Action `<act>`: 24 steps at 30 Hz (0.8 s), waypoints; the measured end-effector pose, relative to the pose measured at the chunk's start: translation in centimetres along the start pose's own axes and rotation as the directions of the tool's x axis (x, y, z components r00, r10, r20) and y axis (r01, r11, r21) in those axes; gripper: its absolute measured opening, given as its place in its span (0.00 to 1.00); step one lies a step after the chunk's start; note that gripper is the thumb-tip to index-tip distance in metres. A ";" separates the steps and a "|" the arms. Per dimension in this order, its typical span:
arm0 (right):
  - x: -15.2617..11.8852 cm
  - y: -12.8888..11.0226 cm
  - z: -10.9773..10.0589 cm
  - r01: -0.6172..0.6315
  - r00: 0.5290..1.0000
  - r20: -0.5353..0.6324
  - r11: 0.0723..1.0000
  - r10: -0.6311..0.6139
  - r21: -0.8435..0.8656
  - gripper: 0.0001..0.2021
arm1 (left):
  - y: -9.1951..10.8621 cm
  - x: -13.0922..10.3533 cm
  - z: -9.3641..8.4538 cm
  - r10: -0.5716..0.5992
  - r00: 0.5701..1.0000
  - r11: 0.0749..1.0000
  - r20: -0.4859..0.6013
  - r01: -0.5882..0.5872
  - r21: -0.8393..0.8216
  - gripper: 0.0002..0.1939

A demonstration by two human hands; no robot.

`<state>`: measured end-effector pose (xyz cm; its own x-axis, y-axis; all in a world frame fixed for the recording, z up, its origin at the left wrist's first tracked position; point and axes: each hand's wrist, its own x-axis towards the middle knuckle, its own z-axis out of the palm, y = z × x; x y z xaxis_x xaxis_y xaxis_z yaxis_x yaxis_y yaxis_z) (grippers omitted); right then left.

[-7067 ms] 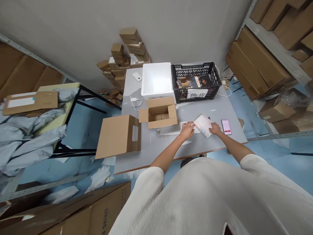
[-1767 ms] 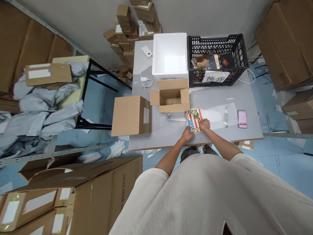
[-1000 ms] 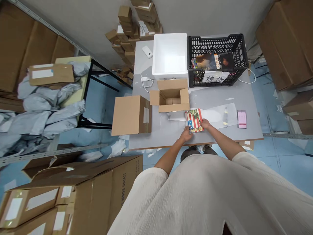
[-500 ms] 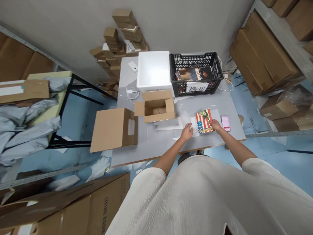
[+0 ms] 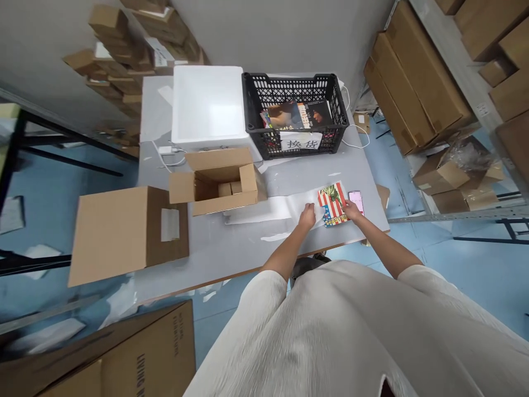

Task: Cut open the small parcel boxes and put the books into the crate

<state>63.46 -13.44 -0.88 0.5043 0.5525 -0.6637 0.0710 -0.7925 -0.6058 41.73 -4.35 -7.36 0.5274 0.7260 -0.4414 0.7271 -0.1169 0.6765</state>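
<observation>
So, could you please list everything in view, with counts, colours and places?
Table: one, grey, centre
Striped book: one, red-white-blue, table's right
Phone: one, pink screen, by right hand
Sheeting: count unclear, white, left of book
Foam box: one, white, table's far left
Crate: one, black, right of foam box
Crate books: several, mixed, inside
Charger: one, white, near foam box
Open carton: one, brown, before foam box
Large carton: one, brown, table's left
Small boxes: many, brown, upper left
Printed carton: one, brown, lower left
Right-side cartons: several, brown
Shelf: one, grey, upper right
Frame: one, black, left
Floor: one, blue, below
Left hand: one, bare, at sheeting
Right hand: one, bare, gripping book
</observation>
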 end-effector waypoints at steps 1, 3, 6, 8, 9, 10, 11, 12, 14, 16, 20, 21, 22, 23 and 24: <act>0.1 0.2 0.0 -0.004 1.000 0.009 1.000 0.004 0.002 0.21 | -0.1 0.3 0.1 -0.012 1.000 1.000 0.010 0.012 0.012 0.31; 0.2 0.6 0.0 0.002 0.999 0.039 1.000 -0.003 0.015 0.21 | -0.2 0.8 0.3 -0.038 0.999 0.997 0.028 0.036 0.066 0.30; 0.2 1.1 -0.1 0.021 0.998 0.059 1.000 -0.021 -0.006 0.20 | -0.2 1.4 0.5 -0.060 0.998 0.982 0.014 0.057 0.179 0.27; 0.2 1.4 -0.2 0.043 0.998 0.053 0.999 -0.041 -0.028 0.19 | -0.1 1.7 0.7 -0.064 0.998 0.972 -0.017 0.066 0.224 0.26; 0.2 1.5 -0.2 0.053 0.997 0.051 0.998 -0.052 -0.025 0.19 | 0.0 1.8 0.8 -0.064 0.997 0.969 -0.031 0.070 0.235 0.25; 0.2 1.6 -0.1 0.058 0.997 0.051 0.998 -0.058 -0.012 0.18 | 0.0 1.8 0.8 -0.066 0.997 0.967 -0.041 0.074 0.244 0.24; 0.2 1.6 -0.1 0.056 0.997 0.054 0.998 -0.056 0.007 0.18 | 0.1 1.9 0.9 -0.068 0.997 0.965 -0.046 0.078 0.252 0.22; 0.1 1.7 0.0 0.047 0.997 0.058 0.999 -0.049 0.025 0.19 | 0.1 2.0 0.9 -0.071 0.996 0.962 -0.048 0.081 0.259 0.20; 0.0 1.8 0.1 0.021 0.998 0.064 0.999 -0.024 0.046 0.19 | 0.2 2.1 0.9 -0.082 0.996 0.959 -0.040 0.090 0.269 0.17; -0.1 1.9 0.2 0.012 0.998 0.068 0.999 -0.015 0.046 0.19 | 0.3 2.3 0.8 -0.091 0.996 0.958 -0.018 0.092 0.270 0.16; -0.5 2.3 0.5 0.040 0.996 0.072 0.998 -0.043 0.045 0.18 | 0.6 2.3 0.7 -0.081 0.997 0.967 0.013 0.075 0.243 0.17; -0.6 2.4 0.5 0.041 0.996 0.072 0.998 -0.045 0.054 0.18 | 0.7 2.1 0.6 -0.074 0.997 0.969 0.006 0.070 0.235 0.18; -0.7 2.4 0.6 0.036 0.997 0.071 0.997 -0.040 0.062 0.18 | 0.8 1.8 0.3 -0.064 0.998 0.972 -0.009 0.064 0.227 0.18; -0.8 2.3 0.8 0.028 0.997 0.066 0.998 -0.032 0.064 0.18 | 0.8 1.4 0.0 -0.050 0.998 0.975 -0.032 0.056 0.216 0.18; -0.9 2.2 1.0 0.021 0.998 0.058 0.998 -0.024 0.061 0.18 | 0.9 0.9 -0.4 -0.034 0.998 0.979 -0.057 0.044 0.200 0.18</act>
<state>62.32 -15.44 -2.04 0.4516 0.5857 -0.6731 0.0287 -0.7635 -0.6451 42.67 -3.50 -6.94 0.4767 0.7670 -0.4294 0.8231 -0.2179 0.5244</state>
